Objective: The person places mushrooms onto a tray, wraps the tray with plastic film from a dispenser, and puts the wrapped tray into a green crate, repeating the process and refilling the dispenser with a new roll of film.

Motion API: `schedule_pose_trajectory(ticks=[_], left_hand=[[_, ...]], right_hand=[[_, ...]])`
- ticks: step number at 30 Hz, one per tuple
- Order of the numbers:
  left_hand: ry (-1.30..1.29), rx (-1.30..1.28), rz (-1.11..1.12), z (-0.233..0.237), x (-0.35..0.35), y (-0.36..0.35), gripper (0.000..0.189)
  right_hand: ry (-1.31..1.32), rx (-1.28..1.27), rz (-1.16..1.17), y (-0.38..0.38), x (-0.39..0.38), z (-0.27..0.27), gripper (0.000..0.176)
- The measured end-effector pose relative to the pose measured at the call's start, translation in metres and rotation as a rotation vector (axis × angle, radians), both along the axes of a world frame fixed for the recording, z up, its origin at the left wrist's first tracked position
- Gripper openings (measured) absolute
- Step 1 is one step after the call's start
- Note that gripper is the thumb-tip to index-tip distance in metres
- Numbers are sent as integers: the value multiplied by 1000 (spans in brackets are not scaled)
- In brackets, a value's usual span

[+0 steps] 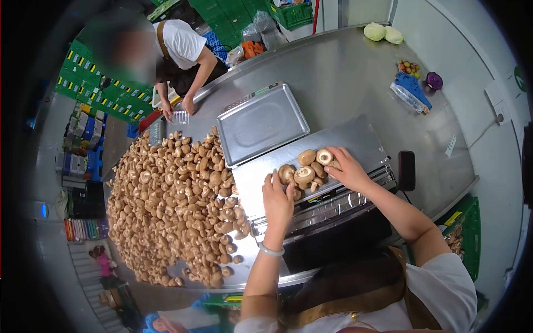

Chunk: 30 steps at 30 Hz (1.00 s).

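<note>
Several brown mushrooms (304, 175) lie together on a flat metal plate (350, 136) in front of me, some with their pale undersides up. At the left side of this group is my left hand (277, 201), its fingers apart and touching the mushrooms' edge. My right hand (348, 171) curls around mushrooms on the right side. Left of the plate spreads a large heap of mushrooms (172, 205) on the metal table (333, 61). Beyond the plate sits a scale with a metal tray (264, 125), nothing on it.
Across the table a co-worker (183, 50) handles a clear plastic container (180, 117). A dark phone-like object (406, 171) lies to the right. Cabbages (383, 33), a purple cabbage (434, 80) and a plastic-wrapped item (408, 99) are at the far right. Green crates (469, 233) stand around.
</note>
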State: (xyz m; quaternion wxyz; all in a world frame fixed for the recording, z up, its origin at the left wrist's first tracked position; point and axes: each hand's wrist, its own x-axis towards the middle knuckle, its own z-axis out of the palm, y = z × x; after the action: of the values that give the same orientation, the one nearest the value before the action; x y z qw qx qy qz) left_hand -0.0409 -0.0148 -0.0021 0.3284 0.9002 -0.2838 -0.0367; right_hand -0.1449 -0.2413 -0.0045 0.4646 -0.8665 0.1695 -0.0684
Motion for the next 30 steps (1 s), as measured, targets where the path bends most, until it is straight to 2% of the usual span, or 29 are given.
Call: schedule_pose_trajectory(ticks=[3,6,9,10,14,16,19,20,23,25,26,28,29,30], left_hand=[[-20,-128,-49,-2,-1,1,43],[103,-159,-24,-10,4,3,42],[4,-311,63,-11,2,-3,44],[98,-404,60,-11,2,-8,47],[7,-244,-104,-17,0,-28,53],[88,-320,-61,-15,-6,-28,54],[58,-294,-94,-20,-6,-28,56],[18,-280,-120,-21,-4,-29,56],[85,-353,-141,-19,0,-22,54],[215,-533,-114,-27,5,-11,52],[234,-514,-36,-13,2,-1,50],[147,-503,137,-7,3,26,45],[140,-505,214,-3,2,43,36],[106,-360,308,-7,0,66,23]], right_hand=[[7,-293,6,2,-2,8,55],[-138,-371,39,4,9,19,48],[-202,-352,152,6,28,18,42],[-223,-346,184,6,34,14,40],[-165,-321,306,11,43,6,39],[-150,-282,327,9,42,6,38],[-212,-290,251,10,41,-3,38],[-197,-209,216,9,40,-6,39],[-216,-29,126,2,43,-6,39],[-296,15,83,-9,35,-3,39],[-368,-20,50,-18,25,7,37],[-334,-84,-93,-32,-4,23,35],[-302,-110,-121,-43,-21,21,34],[-277,-109,-171,-47,-40,23,30]])
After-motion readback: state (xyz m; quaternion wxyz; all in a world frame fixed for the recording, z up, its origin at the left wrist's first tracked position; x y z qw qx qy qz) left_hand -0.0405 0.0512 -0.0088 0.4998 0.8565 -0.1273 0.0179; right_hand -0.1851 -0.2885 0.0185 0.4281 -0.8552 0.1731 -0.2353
